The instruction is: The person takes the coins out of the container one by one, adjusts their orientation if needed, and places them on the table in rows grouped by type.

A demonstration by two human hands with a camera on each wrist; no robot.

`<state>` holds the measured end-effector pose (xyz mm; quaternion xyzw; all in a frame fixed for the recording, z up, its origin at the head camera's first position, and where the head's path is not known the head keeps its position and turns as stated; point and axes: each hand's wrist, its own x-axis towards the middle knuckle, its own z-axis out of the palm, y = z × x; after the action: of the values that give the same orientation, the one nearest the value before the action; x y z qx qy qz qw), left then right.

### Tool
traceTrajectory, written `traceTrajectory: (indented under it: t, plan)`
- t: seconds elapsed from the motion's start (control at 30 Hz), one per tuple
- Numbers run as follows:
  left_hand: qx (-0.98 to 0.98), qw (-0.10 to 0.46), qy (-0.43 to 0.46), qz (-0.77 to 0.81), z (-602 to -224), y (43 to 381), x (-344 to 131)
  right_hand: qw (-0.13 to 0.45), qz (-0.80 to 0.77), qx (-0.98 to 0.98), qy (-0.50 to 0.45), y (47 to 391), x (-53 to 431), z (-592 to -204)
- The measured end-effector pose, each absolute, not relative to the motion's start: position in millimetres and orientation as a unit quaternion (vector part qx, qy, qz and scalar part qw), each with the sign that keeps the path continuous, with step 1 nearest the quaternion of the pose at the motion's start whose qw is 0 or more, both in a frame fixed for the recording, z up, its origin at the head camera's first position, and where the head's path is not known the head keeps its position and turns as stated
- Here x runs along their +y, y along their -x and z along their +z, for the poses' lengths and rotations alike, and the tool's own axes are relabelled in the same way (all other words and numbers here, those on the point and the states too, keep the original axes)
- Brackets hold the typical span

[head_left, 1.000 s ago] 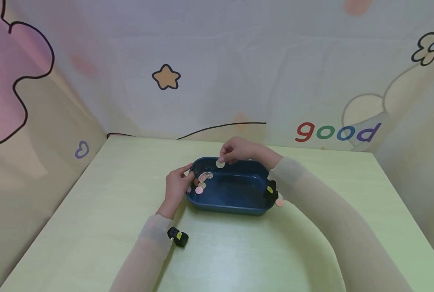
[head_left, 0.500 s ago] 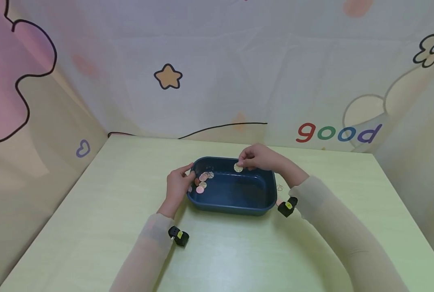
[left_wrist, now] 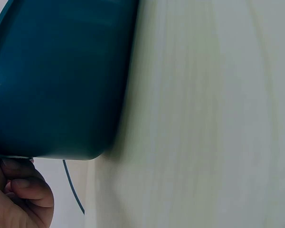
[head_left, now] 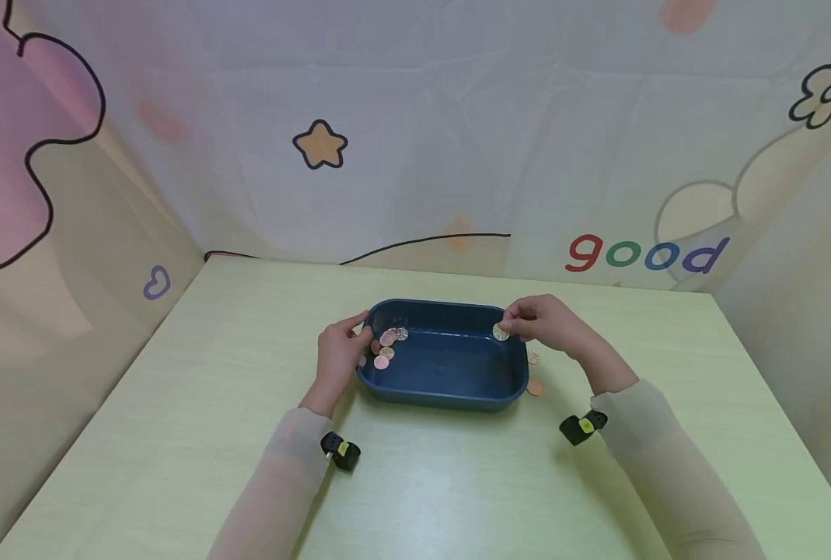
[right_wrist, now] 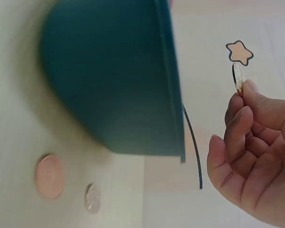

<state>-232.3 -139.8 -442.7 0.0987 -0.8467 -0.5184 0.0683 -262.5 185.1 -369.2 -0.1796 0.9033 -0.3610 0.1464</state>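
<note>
A dark blue rectangular tub [head_left: 443, 403] stands on the table, with several coins [head_left: 388, 337] gathered at its left end. My left hand [head_left: 338, 354] grips the tub's left rim, the thumb on the inside; in the left wrist view its curled fingers [left_wrist: 32, 187] show under the rim. Over the tub's right back corner, my right hand [head_left: 544, 320] pinches a gold-coloured coin [head_left: 501, 332] between thumb and fingertips. The right wrist view has that coin nearly edge-on, above the rim's level.
Just outside the tub's right end, a copper-coloured coin [head_left: 535, 387] and a silvery coin [head_left: 534, 358] lie on the pale table [head_left: 177, 435]. A printed cloth backdrop [head_left: 415, 155] rises behind the table's far edge.
My right hand has moved right along the tub's back side with the coin in its pinch. This uncovers the two coins outside the right end. The left hand and tub stay put.
</note>
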Motion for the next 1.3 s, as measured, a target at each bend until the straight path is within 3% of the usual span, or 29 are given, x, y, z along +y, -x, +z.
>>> traceTrajectory:
  t: [0.67,1.3]
  plan:
    - [-0.846,0.075,-0.092,-0.520,-443.3,232.2,-140.0,0.112,-0.382,0.911,0.107,246.1,239.2,-384.8]
    - [-0.847,0.078,-0.087,-0.518,-444.1,231.0,-139.4,0.109,-0.315,0.940,0.072,250.0,259.2,-413.5]
